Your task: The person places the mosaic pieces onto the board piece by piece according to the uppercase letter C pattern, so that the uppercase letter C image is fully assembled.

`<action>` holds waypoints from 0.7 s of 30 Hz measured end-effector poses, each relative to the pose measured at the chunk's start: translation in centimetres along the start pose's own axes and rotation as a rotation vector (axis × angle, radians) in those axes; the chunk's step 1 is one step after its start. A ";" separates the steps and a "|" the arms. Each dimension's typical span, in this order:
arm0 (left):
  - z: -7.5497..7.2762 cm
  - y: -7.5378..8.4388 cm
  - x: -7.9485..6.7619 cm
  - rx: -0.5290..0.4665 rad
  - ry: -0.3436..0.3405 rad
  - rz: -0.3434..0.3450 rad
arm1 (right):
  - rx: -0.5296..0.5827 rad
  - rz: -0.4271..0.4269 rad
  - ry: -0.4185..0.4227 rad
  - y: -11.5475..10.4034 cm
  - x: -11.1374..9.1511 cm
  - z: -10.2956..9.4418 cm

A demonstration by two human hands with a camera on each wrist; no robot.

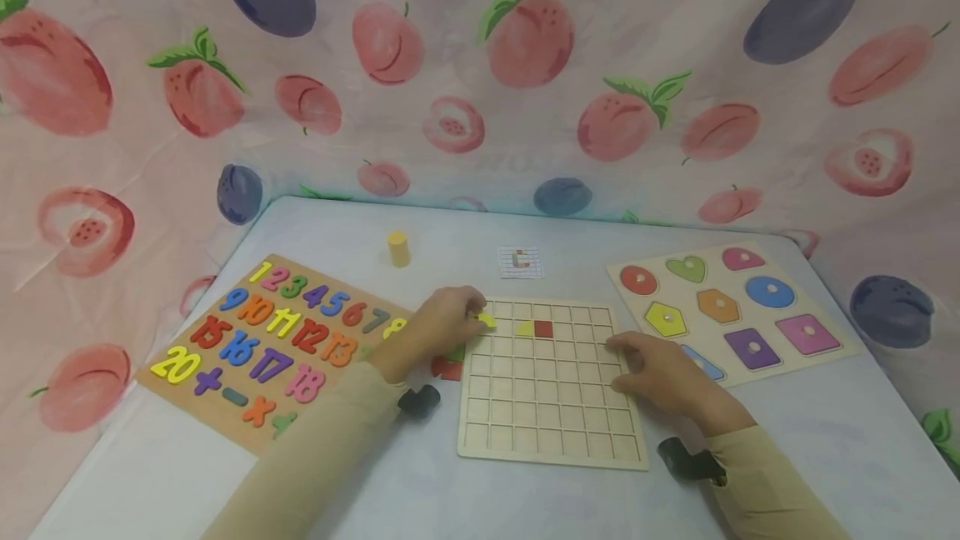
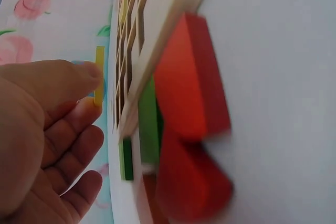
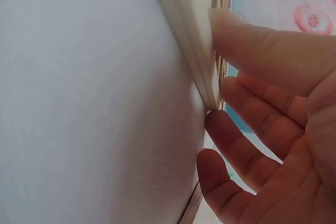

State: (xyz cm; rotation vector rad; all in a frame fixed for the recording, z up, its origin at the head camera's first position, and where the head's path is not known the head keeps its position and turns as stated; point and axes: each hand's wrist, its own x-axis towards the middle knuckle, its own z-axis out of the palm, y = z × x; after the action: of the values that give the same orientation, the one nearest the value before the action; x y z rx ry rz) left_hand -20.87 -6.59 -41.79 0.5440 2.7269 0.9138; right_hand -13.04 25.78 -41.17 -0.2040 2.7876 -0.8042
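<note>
My left hand (image 1: 444,322) pinches a thin yellow piece (image 2: 100,85) between thumb and forefinger, over the upper left corner of a wooden grid board (image 1: 551,419). In the board's second row, a small yellow piece (image 1: 525,328) lies left of a red square (image 1: 543,329). My right hand (image 1: 663,373) rests at the board's right edge; in the right wrist view its thumb (image 3: 262,48) touches the board and the other fingers lie loosely bent along the edge. Red blocks (image 2: 184,85) and green blocks (image 2: 148,124) lie beside the board's left edge, partly behind my left arm.
A number puzzle board (image 1: 225,386) lies on the left, partly under my left forearm. At right is a shape puzzle (image 1: 720,346) with knobbed pieces. A yellow cylinder (image 1: 398,248) and a small pattern card (image 1: 521,262) are at the back of the white table (image 1: 420,490).
</note>
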 end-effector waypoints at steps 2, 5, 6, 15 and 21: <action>0.3 0.3 0.2 -0.008 -0.006 0.010 | -0.002 0.000 -0.001 0.0 0.0 0.0; 0.7 0.9 0.6 -0.014 -0.012 0.029 | -0.003 -0.007 -0.002 0.0 0.0 0.0; 0.8 1.1 0.7 -0.011 -0.014 0.035 | -0.002 -0.008 -0.002 0.0 0.0 0.0; 1.9 3.1 2.4 0.021 -0.038 0.098 | -0.001 -0.004 -0.005 -0.1 0.0 -0.1; 2.8 4.2 3.3 0.038 -0.045 0.164 | 0.000 -0.007 -0.003 0.0 0.0 -0.1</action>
State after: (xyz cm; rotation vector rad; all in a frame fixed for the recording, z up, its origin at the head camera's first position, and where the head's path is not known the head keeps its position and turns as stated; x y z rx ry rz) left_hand -21.81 -0.64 -41.62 0.7956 2.6953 0.8770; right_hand -13.05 25.81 -41.05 -0.2156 2.7854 -0.8046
